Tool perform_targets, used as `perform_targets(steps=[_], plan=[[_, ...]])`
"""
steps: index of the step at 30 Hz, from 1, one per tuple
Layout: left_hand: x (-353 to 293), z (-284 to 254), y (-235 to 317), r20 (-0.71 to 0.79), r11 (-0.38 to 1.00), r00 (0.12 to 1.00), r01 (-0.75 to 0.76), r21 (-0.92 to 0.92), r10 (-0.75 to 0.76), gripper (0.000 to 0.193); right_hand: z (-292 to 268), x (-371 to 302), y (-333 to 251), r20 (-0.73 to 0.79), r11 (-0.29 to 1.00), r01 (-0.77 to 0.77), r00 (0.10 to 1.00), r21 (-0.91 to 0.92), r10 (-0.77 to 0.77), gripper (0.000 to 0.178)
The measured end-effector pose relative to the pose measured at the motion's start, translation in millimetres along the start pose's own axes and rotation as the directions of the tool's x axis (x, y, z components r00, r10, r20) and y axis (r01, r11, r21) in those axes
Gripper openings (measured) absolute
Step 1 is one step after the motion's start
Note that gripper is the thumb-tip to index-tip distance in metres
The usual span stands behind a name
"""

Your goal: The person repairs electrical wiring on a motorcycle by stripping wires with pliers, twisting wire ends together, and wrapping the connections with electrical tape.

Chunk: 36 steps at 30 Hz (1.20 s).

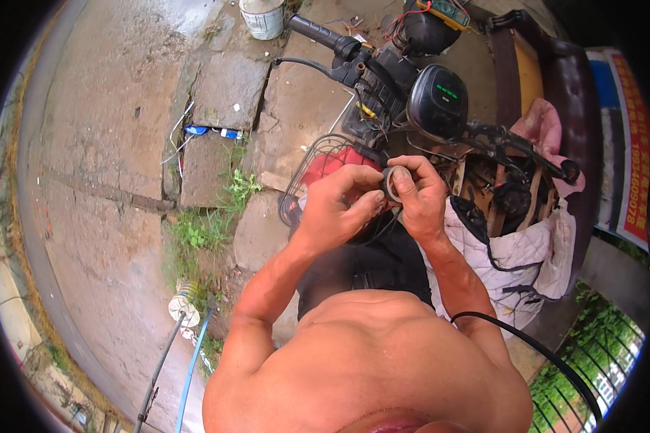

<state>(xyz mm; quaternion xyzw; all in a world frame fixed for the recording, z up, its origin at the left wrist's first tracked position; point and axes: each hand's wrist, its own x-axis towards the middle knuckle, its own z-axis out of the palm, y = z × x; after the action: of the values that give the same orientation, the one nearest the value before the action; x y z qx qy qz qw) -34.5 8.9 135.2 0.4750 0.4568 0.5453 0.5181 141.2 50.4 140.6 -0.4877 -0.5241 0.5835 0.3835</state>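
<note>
In front of my body, my right hand (420, 195) pinches a small dark ring-shaped thing, apparently a roll of black tape (391, 185), between thumb and fingers. From the other side my left hand (343, 202) meets it, with curled fingertips at the roll's left edge and the thumb a little below. Any loose end of tape is hidden by the fingers. Just beyond both hands stands an electric scooter with a round dark display (438, 102), a black handlebar grip (314, 30) and a brake lever (303, 65). Its wire basket (303, 162) holds something red.
A yellow-green multimeter (448, 13) with red leads lies at the scooter's far side. A pale quilted cover (527, 252) and pink cloth (540, 133) hang at the right, beside a dark padded seat (570, 94). A white bucket (263, 20) stands on the paving; weeds (202, 231) grow at left.
</note>
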Motion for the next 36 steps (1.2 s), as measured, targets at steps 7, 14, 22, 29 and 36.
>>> perform_targets(steps=[7, 14, 22, 29, 36], plan=[[11, -10, 4, 0.105, 0.783, 0.936, -0.340, 0.521, 0.337, 0.021, 3, 1, -5, -0.013, 0.976, 0.031, 0.999, -0.214, -0.035, 0.014], [16, -3, 8, 0.169, 0.660, 0.916, -0.381, 0.648, 0.363, 0.023, 4, -10, 8, -0.051, 0.994, -0.102, 0.994, -0.044, 0.100, 0.013], [7, 2, -8, 0.053, 0.742, 0.912, -0.364, 0.563, 0.407, 0.022, -4, -9, 1, 0.090, 0.984, -0.177, 0.980, 0.012, 0.175, 0.013], [8, 6, -9, 0.007, 0.810, 0.927, -0.331, 0.484, 0.375, 0.020, 1, -15, 4, 0.006, 0.990, -0.094, 0.996, 0.102, 0.094, 0.014], [7, 11, -19, -0.062, 0.899, 0.946, -0.279, 0.338, 0.317, 0.017, -9, -3, 6, 0.171, 0.869, -0.386, 0.922, 0.309, 0.348, 0.019]])
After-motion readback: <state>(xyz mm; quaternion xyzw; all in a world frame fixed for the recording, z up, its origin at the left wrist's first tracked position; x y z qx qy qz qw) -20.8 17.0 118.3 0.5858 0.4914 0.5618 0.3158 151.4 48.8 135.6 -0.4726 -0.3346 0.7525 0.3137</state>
